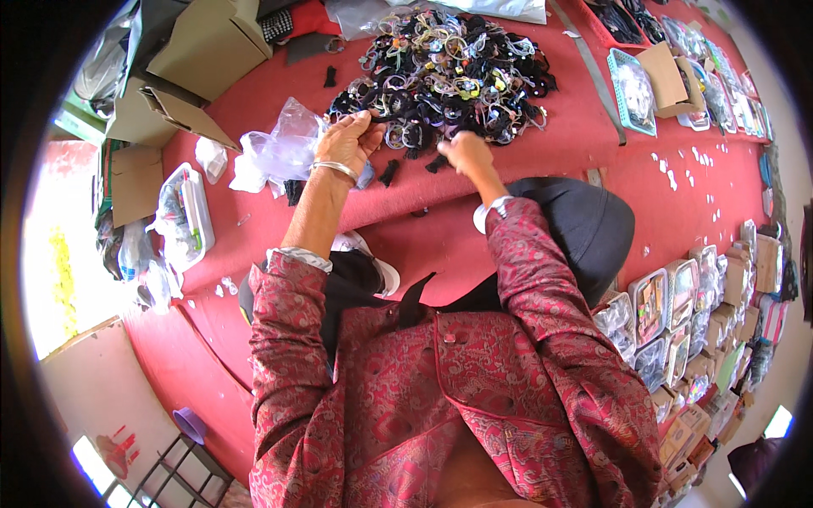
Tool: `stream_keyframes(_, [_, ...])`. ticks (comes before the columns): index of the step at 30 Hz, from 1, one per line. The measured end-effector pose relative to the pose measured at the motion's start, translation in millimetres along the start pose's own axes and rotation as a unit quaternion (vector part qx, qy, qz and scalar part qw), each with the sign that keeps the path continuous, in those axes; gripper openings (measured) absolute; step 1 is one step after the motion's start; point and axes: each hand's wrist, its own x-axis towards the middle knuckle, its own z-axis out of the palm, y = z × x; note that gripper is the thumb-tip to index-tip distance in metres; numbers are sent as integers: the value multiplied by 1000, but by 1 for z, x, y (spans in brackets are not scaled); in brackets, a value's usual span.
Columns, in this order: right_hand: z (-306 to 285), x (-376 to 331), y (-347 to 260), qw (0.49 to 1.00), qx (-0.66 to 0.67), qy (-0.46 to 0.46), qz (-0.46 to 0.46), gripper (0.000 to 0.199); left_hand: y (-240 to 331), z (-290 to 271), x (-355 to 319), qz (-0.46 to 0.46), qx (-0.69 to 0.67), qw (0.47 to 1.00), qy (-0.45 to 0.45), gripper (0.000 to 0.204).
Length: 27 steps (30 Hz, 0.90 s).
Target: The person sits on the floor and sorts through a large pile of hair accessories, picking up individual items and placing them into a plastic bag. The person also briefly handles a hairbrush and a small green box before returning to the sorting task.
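Observation:
In front of me lies a big heap of hair ties (461,72), mostly black, mixed with pale and coloured loops carrying small beads or charms. My left hand (343,146), with a bangle on its wrist, is at the heap's near left edge. Its thumb and fingers are pinched together beside dark strands; what they hold is too small to tell. At the near edge, my right hand (468,156) is closed, slightly blurred, and its fingertips hide whatever is in them. Small black bundles (389,173) lie on the red cloth between the hands.
Left of my left hand are a clear plastic bag (284,148) and a white tray (193,212) of packets. Open cardboard boxes (207,51) stand at the far left. A blue basket (631,89) sits far right; many packed trays (650,305) line the right side. White scraps dot the red cloth.

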Motion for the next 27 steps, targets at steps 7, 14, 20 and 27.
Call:
stream_keyframes(7, [10, -26, -24, 997, -76, -14, -3, 34, 1, -3, -6, 1, -44, 999, -12, 13])
stream_keyframes(14, [27, -18, -17, 998, -2, -13, 56, 30, 0, -1, 2, 19, -36, 999, -16, 16])
stream_keyframes(20, [27, -22, -35, 993, 29, -12, 112, 41, 1, -5, 3, 2, 8, 1000, 5, 23])
stream_keyframes(27, [29, -14, -8, 939, 294, -106, 144, 14, 13, -19, 4, 9, 24, 998, 49, 20])
